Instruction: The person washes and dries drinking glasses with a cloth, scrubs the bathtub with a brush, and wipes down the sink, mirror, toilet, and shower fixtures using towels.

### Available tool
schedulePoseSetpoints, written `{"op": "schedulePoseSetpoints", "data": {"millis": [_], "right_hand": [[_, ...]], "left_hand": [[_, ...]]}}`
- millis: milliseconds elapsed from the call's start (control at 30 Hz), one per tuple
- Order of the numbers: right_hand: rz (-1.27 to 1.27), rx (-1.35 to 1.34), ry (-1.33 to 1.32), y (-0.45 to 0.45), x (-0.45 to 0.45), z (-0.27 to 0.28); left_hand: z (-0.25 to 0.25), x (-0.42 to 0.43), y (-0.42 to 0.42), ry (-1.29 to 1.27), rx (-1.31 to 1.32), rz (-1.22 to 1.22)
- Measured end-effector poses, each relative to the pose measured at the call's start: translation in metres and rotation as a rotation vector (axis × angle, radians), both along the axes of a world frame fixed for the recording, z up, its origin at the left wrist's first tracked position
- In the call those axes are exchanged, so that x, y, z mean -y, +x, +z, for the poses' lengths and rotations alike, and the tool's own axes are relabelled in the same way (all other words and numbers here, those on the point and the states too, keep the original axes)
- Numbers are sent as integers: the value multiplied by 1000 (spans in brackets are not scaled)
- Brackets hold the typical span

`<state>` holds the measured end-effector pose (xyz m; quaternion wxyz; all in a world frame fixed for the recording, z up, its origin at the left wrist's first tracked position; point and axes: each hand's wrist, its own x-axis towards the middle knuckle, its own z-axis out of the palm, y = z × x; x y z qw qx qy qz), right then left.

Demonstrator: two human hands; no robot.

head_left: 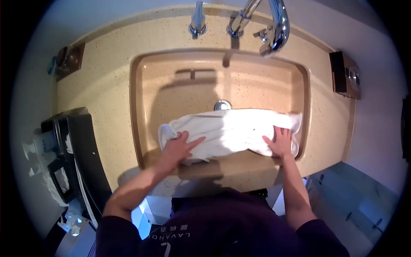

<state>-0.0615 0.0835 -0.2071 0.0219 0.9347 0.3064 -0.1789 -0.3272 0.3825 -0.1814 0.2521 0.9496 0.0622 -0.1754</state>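
A white cloth lies spread lengthwise across the front half of the sink basin. My left hand rests on the cloth's left part, thumb and fingers apart. On the right part lies my right hand, its fingers spread over the fabric. Both palms face down, and neither hand is closed around the cloth. Just behind the cloth's back edge the round metal drain shows.
A chrome faucet and a chrome fitting stand behind the sink. On the left are a black tray with items and a brown holder. A dark box sits at the right.
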Motion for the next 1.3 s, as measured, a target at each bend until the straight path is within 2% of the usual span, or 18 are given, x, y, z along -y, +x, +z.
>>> {"op": "schedulePoseSetpoints", "data": {"millis": [133,233,333,467,533,600,667,700,733,767,833,867,967,1067,1100,1167,1233,1300], "right_hand": [[36,-505,-259,-28,-27,16],[521,-538,-275,-90,-111,10],[724,-585,37,-154,-176,8],[103,-735,427,-141,-194,3],[-370,-952,829,-102,-182,49],[-349,-600,1156,-69,-143,95],[-680,-831,1420,-58,-100,108],[-807,-1054,1790,-55,-82,92],[-1036,-1291,1994,-51,-78,88],[-959,-1451,1951,-48,-76,72],[-851,-1582,1888,-40,-78,61],[-825,-1567,1868,-35,-88,66],[-762,-1515,1819,-23,-115,80],[-1096,-1445,1823,-12,-99,79],[-862,-1176,1696,-9,-81,51],[-786,-1436,1814,-6,-80,57],[-528,-1465,1707,10,-109,66],[-202,-1168,1430,34,-146,48]], "left_hand": [[9,-31,-24,-233,-183,190],[14,-40,-14,16,-318,606],[-36,-49,-23,96,-206,416],[29,-83,10,172,198,827],[96,-93,9,-46,511,1023],[101,-96,-30,395,950,859],[85,-75,-63,356,1084,917],[100,-55,-43,-173,1244,1271],[110,-38,-22,-728,1246,1358],[119,-22,-1,-1264,1247,1504],[111,-13,20,-2092,883,1153],[96,-12,26,-2382,626,896],[39,-43,27,-2662,618,702],[78,-56,25,-2096,791,1321],[79,-61,19,-1954,812,1334],[81,-74,7,-1663,863,1342],[83,-106,9,-1046,841,1152],[83,-145,19,-331,727,903]]}}
